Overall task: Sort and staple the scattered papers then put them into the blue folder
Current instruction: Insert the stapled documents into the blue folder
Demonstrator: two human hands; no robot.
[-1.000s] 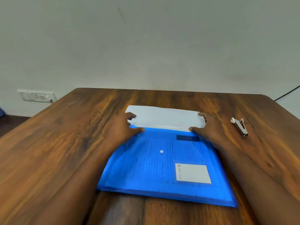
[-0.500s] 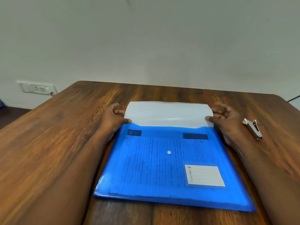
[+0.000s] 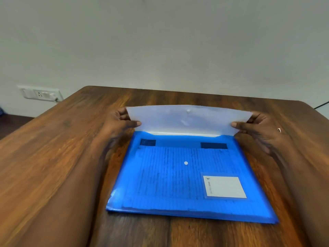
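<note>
From the head camera, the left hand [image 3: 117, 122] and right hand [image 3: 258, 127] each pinch an end of the pale flap [image 3: 187, 120], lifted between them; below both grips, the blue folder [image 3: 178, 175] lies flat on the wooden table [image 3: 53, 148].

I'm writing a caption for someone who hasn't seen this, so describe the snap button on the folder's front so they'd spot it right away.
Start at the wooden table and find the blue folder lying flat at its middle. On the folder's front face, roughly central, sits the snap button. It is a small round white dot, unlike the dark rectangular patches near the opening and the larger square white label lower right.
</note>
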